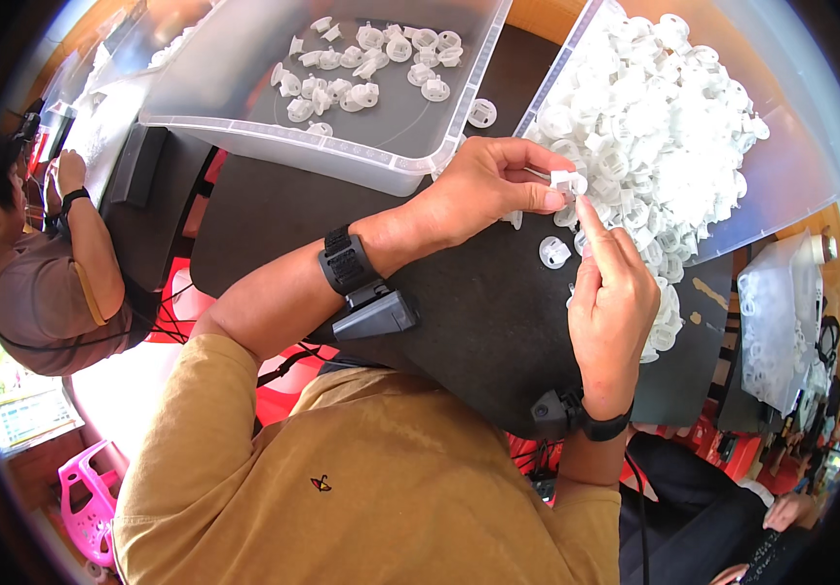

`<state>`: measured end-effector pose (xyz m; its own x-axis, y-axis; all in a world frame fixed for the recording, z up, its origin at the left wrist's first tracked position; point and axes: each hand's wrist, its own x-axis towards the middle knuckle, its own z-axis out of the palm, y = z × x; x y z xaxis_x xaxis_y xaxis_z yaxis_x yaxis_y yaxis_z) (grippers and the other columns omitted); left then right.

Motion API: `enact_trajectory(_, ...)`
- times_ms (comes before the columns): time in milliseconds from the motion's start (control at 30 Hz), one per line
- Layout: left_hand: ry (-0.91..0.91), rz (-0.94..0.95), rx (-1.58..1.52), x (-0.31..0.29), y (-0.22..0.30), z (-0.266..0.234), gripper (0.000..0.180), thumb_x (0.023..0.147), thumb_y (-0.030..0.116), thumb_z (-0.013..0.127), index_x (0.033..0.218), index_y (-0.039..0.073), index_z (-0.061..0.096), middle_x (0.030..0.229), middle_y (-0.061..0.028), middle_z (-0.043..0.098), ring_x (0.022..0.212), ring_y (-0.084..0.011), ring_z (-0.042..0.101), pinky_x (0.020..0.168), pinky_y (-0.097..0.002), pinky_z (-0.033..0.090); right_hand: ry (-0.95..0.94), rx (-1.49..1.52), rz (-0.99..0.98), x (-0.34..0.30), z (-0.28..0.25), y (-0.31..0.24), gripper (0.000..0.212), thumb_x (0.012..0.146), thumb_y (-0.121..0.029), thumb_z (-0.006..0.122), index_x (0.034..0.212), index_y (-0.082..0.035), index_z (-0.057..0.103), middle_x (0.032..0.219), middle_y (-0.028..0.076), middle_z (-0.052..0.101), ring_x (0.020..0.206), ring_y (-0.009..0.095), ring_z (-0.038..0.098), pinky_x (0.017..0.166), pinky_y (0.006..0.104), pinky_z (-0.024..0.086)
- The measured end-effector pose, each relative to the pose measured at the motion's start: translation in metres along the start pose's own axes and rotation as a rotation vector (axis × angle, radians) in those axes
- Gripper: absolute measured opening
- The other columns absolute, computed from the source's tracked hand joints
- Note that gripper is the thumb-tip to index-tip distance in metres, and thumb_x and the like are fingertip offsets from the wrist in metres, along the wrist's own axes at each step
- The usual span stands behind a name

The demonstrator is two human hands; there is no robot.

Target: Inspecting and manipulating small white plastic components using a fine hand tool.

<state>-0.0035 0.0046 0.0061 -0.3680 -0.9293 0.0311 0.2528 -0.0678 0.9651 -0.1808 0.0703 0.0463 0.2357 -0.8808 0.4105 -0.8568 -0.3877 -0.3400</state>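
Note:
My left hand (494, 188) pinches a small white plastic part (567, 182) between thumb and fingertips, above the near left edge of a big heap of similar parts. From the right comes my right hand (617, 288), its index finger stretched up so the tip meets the underside of that part. Its other fingers are curled in, and whatever they may hold is hidden. The heaped white parts (649, 117) fill a tilted clear plastic bin (781, 185) and spill onto the dark table (478, 302). One loose round part (553, 253) lies just left of my right hand.
A clear tub (381, 166) with several scattered white parts stands at the far left. Another loose part (482, 113) lies between the containers. A co-worker (55, 273) sits at left; another person's dark-clothed legs (693, 507) show lower right. A bag of parts (776, 322) stands at far right.

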Motion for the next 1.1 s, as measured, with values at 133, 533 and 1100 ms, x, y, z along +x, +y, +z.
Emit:
enact_trajectory(133,0.01,0.013,-0.1,0.001,0.002,0.001,0.034,0.085,0.003,0.071,0.117,-0.004,0.061,0.106,-0.0118,0.069,0.097,-0.0145,0.066,0.089,-0.0272,0.053,0.102,0.063,-0.054,0.002,0.002,0.009,0.05,0.08,0.007,0.057,0.126,-0.012,0.063,0.077,0.008,0.058,0.06,0.026,0.058,0.055,0.0373,0.047)
enact_trajectory(533,-0.22,0.14,0.011,-0.002,0.004,0.005,0.035,0.086,0.0,0.069,0.119,0.0,0.06,0.107,-0.006,0.067,0.098,-0.0123,0.064,0.09,-0.0272,0.053,0.083,0.825,0.225,0.01,0.013,0.021,0.018,0.091,-0.003,0.064,0.109,0.0,0.064,0.08,0.0,0.061,0.06,0.001,0.046,0.051,0.0169,0.036)
enact_trajectory(1100,-0.048,0.054,-0.132,0.002,0.0,-0.002,0.036,0.084,0.001,0.071,0.118,-0.001,0.061,0.104,-0.0087,0.068,0.097,-0.0135,0.065,0.09,-0.0278,0.053,0.25,0.373,0.034,0.005,0.012,0.005,0.034,0.097,-0.008,0.047,0.129,-0.004,0.059,0.081,0.009,0.067,0.065,0.012,0.059,0.061,0.027,0.047)
